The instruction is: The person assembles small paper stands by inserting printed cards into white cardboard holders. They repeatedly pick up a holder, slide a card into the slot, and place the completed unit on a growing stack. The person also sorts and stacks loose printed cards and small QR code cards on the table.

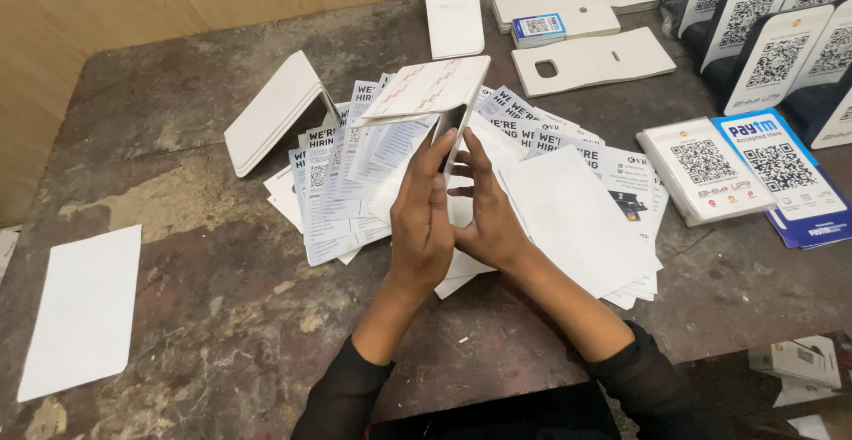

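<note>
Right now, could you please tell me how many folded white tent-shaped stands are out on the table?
2: one folded stand held up by the left hand and right hand, one resting stand at left. Flat blanks behind are uncounted; others may be hidden.

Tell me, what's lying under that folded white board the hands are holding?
Under the folded white board lies a fanned spread of printed flyers and blank white sheets on the worn table. The left hand and right hand hide the sheets directly beneath.

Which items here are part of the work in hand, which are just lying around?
In hand: folded white stand, gripped by left hand and right hand; printed flyers spread underneath.

Lying about: second folded stand, blank white sheet, flat die-cut boards, code cards, worn table.
</note>
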